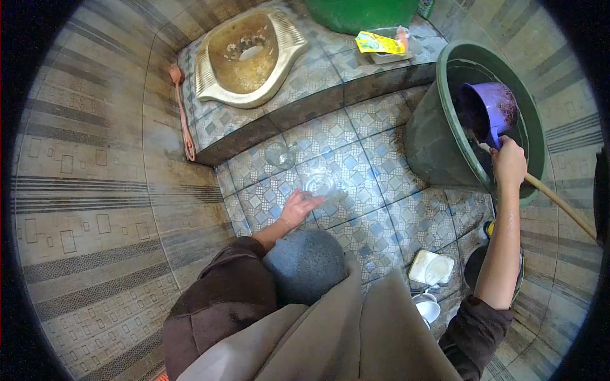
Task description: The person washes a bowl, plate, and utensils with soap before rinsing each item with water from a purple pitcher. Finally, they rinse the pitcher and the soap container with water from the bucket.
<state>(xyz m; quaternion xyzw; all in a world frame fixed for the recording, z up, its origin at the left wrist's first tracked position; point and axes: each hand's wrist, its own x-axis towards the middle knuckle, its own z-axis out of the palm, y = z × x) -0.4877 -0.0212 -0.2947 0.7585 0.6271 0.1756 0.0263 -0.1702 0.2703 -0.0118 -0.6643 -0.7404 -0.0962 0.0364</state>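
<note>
My right hand [509,164] is closed on the handle of a purple dipper [497,109], which is tilted inside a large green bucket [427,143] at the right. Below it, a stick or hose [562,206] runs from the bucket to the right edge. My left hand [301,207] holds a clear transparent container [321,183] by its near edge, low over the tiled floor [356,168]. Behind that container, to its left, stands another clear glass-like vessel [279,154].
A squat toilet [244,57] is on the raised ledge, with a brush [183,114] at its left. A yellow packet [379,43] lies near a green tub [362,14]. White dishes [432,268] and a dark pot [475,267] sit lower right.
</note>
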